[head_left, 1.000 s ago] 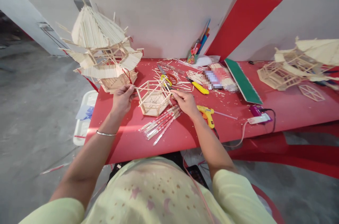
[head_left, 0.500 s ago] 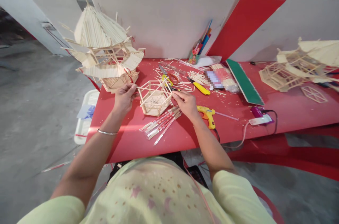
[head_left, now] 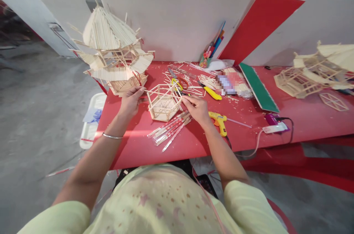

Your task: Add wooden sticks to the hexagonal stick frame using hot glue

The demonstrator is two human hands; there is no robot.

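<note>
A small six-sided frame of thin wooden sticks [head_left: 163,110] sits on the red table between my hands. It has a slatted floor, corner posts and a rim of sticks. My left hand [head_left: 132,102] is closed in a pinch at its upper left corner, where a stick end pokes toward the fingertips. At the upper right corner, the fingers of my right hand [head_left: 197,108] pinch the frame's edge. Clear-wrapped stick packets [head_left: 168,130] lie just in front of the frame. A yellow glue gun [head_left: 219,121] rests to the right of my right hand.
A tall stick pagoda [head_left: 110,45] stands at back left, and another stick model [head_left: 301,75] lies far right. Behind the frame are scissors [head_left: 177,82], loose sticks [head_left: 207,80] and a yellow cutter [head_left: 212,93]. A green board [head_left: 258,88] and power strip [head_left: 275,125] lie rightward.
The camera view has shifted slightly, so the scene sits a little farther right. Both hands keep their pinch at the frame, with hardly any movement.
</note>
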